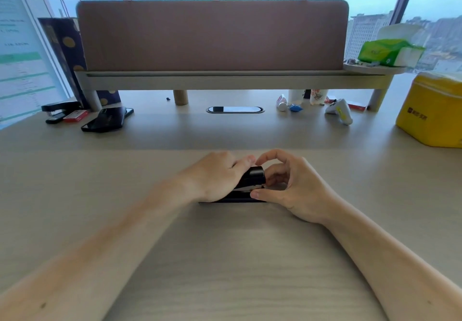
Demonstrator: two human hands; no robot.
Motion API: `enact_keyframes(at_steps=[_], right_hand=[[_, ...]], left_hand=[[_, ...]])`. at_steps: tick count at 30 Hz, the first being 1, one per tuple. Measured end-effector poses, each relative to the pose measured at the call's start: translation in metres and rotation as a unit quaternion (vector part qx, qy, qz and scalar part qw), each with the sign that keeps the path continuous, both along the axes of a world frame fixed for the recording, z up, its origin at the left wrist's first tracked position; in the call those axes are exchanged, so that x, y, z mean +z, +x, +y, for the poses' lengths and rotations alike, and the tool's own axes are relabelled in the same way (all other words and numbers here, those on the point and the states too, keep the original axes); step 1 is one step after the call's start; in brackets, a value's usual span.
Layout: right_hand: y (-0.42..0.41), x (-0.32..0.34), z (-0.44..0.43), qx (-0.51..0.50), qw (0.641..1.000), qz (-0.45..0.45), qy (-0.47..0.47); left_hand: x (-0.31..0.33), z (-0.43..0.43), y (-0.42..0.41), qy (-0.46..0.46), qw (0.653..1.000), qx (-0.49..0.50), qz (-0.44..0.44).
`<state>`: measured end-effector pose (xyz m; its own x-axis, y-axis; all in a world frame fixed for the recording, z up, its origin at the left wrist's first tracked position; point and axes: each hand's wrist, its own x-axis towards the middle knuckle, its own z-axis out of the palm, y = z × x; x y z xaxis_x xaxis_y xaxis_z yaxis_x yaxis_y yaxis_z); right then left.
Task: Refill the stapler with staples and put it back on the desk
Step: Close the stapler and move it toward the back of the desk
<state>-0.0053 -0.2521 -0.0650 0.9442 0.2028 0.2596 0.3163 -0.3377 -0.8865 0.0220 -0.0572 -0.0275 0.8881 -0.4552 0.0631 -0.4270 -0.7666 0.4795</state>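
A black stapler (252,179) lies on the light wooden desk (225,258) in front of me, its head pointing right and its top slightly raised, showing a silver strip underneath. My left hand (217,178) lies over the stapler's back and top, gripping it. My right hand (287,185) is at the stapler's front end, thumb against the base and fingers curled at the head. A small red staple box (75,115) sits at the far left of the desk, beside a second black stapler (58,110).
A black phone (107,119) lies near the red box. A raised shelf with a brown divider panel (212,35) spans the back. Small bottles, cups and a white device (340,111) sit under it at right. A yellow box (432,110) stands at the right edge.
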Motion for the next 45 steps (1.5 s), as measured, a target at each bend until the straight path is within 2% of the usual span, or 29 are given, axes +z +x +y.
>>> enact_keyframes(at_steps=[18,22,24,26,29,31,34,40,45], right_hand=[[0.003,-0.004,-0.002,0.005,1.000,-0.009,0.010],[0.003,-0.005,-0.002,0.002,1.000,-0.029,-0.003],[0.000,-0.006,-0.002,-0.009,0.997,-0.059,-0.046],[-0.004,-0.001,-0.003,-0.029,0.983,-0.090,-0.157],[-0.012,0.004,-0.010,-0.021,0.936,-0.093,-0.338],[-0.017,0.003,-0.013,-0.010,0.911,-0.065,-0.406],[-0.021,0.002,-0.013,-0.010,0.896,-0.031,-0.442],[-0.019,0.006,-0.010,-0.007,0.894,-0.025,-0.447],[0.000,0.006,-0.007,0.001,0.890,-0.016,-0.457]], left_hand=[[-0.011,-0.003,0.001,-0.012,0.999,0.008,-0.029],[-0.008,0.006,-0.005,-0.076,0.996,-0.015,-0.047],[-0.004,0.019,-0.010,-0.100,0.993,-0.039,-0.052],[-0.003,0.036,-0.015,-0.094,0.992,-0.061,-0.061],[-0.007,0.059,-0.020,-0.060,0.993,-0.071,-0.073],[-0.011,0.065,-0.023,-0.060,0.994,-0.066,-0.061],[-0.018,0.065,-0.025,-0.066,0.994,-0.053,-0.069],[-0.021,0.066,-0.022,-0.101,0.992,-0.035,-0.072],[-0.015,0.071,0.003,-0.130,0.988,0.022,-0.085]])
